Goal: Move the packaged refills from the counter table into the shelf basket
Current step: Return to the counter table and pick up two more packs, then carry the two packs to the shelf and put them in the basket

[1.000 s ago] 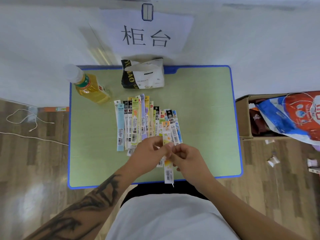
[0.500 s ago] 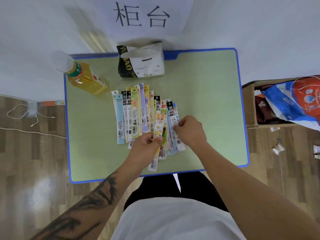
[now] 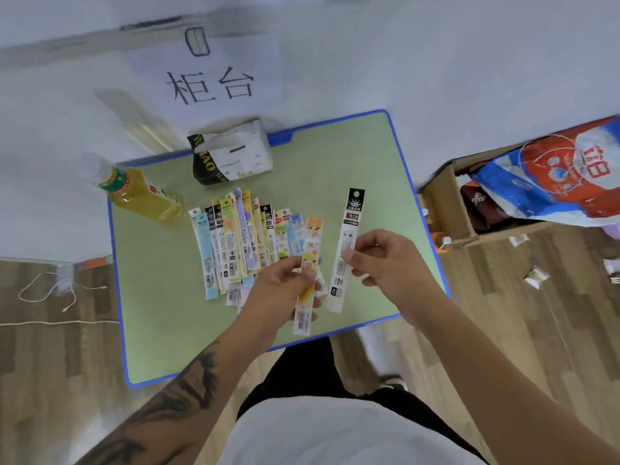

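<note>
Several long, narrow packaged refills (image 3: 241, 243) lie fanned side by side in the middle of the green counter table (image 3: 335, 162). My right hand (image 3: 385, 263) pinches a white refill pack with a black top (image 3: 349, 236) and holds it upright above the table, right of the fan. My left hand (image 3: 285, 290) grips a yellow and orange refill pack (image 3: 307, 297) over the near end of the fan. No shelf basket is in view.
A bottle of yellow drink (image 3: 141, 193) stands at the table's far left corner. A black and white bag (image 3: 231, 156) sits at the far edge. A cardboard box (image 3: 446, 196) with a red and blue bag (image 3: 570, 176) is on the floor to the right. A white cord (image 3: 47, 290) lies left.
My right hand has lifted the black-topped pack out of the fan and moved it right. My left hand still holds the yellow pack. The camera has tilted.
</note>
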`<state>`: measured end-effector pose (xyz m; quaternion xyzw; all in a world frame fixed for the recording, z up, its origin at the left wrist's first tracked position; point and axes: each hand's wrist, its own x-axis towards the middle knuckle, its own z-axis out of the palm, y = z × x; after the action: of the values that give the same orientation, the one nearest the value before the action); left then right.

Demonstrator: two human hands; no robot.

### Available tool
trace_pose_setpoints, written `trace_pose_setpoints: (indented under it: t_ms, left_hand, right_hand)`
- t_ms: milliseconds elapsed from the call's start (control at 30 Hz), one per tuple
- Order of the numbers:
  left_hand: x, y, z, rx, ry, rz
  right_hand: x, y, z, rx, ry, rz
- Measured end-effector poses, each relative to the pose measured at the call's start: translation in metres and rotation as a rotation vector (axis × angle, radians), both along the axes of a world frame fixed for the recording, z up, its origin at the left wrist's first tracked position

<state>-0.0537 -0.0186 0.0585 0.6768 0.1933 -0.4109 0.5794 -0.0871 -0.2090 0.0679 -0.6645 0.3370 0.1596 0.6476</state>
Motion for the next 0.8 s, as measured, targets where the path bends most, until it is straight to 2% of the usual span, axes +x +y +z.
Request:
trace_pose_setpoints:
  t_ms: [167,300,567,800]
  left_hand:
    - [-0.037,-0.067,0.028,-0.048,-0.116,-0.150]
    - [-0.093,-0.129,0.051,-0.071,-0.129,-0.267]
    - [-0.244,-0.261,0.076,-0.137,-0.133,-0.610]
    - [-0.374,-0.352,0.086,-0.217,-0.187,-0.884]
  right_hand:
    - [-0.075,-0.054,0.026,0.023,-0.092,-0.138]
    - [-0.163,-0.093,0.036,0.124,-0.171,-0.341]
    - [-0.372,-0.159,0.046,0.176,-0.271,-0.788]
    - [-0.512,-0.204,0.059,0.123,-0.388,-1.090]
